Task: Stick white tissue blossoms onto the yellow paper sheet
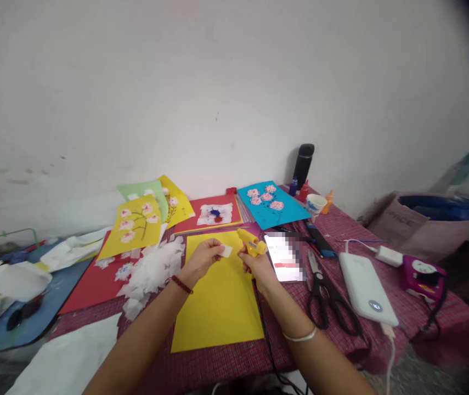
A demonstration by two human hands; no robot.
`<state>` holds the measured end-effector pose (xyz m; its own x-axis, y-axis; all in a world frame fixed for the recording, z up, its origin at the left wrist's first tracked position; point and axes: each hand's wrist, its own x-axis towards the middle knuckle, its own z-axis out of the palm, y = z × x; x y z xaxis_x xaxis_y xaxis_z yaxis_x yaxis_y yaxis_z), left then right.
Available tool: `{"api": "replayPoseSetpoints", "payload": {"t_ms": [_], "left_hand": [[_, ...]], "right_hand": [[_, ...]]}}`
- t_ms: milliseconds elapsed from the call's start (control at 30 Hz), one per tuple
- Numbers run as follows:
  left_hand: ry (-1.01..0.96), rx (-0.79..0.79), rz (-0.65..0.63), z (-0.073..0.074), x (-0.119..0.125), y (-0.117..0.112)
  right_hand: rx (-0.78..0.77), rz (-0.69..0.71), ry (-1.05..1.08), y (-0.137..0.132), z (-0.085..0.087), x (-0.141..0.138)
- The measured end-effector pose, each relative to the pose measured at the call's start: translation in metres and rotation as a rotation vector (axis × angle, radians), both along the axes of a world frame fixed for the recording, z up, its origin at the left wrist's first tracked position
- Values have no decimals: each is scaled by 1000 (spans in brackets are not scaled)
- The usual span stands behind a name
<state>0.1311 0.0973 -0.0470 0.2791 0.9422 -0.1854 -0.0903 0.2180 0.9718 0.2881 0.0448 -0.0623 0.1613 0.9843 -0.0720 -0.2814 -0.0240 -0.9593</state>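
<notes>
Between the fingertips of my left hand (206, 258) is a small piece of white paper (226, 251). My right hand (258, 266) grips a yellow glue gun (251, 243), its nozzle pointing up and to the left, close to the paper piece. A black cord runs down from the gun toward the table's front edge. Both hands are above a plain yellow sheet (218, 307) lying on the checked cloth. Left of my left hand, torn white paper pieces (152, 271) lie in a loose heap, partly over a red sheet (94, 285).
Paper-flower cards, one of them blue (265, 216), lean or lie at the back. On the right are a phone (286, 258), black-handled scissors (328, 302), a white power bank (368, 288), a paper cup (315, 204), paint bottles (304, 191) and a black flask (304, 162).
</notes>
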Motion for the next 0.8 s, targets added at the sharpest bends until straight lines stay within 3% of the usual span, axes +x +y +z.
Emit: {"api": "replayPoseSetpoints", "payload": {"t_ms": [100, 200, 400, 533, 600, 667, 733, 800], "left_hand": [[-50, -33, 123, -4, -13, 5], [-33, -26, 144, -6, -14, 4], [1, 41, 70, -19, 26, -17], [7, 102, 120, -36, 49, -32], [122, 212, 105, -42, 46, -42], [344, 413, 12, -44, 32, -57], [598, 624, -109, -41, 8, -73], [813, 734, -187, -37, -19, -86]], "right_hand": [[8, -50, -19, 2, 1, 4], [9, -65, -34, 2, 1, 6], [6, 78, -93, 3, -8, 2], [-20, 19, -179, 5, -15, 2], [-43, 5, -170, 6, -18, 3], [-67, 5, -163, 7, -19, 5], [-77, -5, -164, 8, -19, 6], [-75, -18, -161, 8, -18, 8]]}}
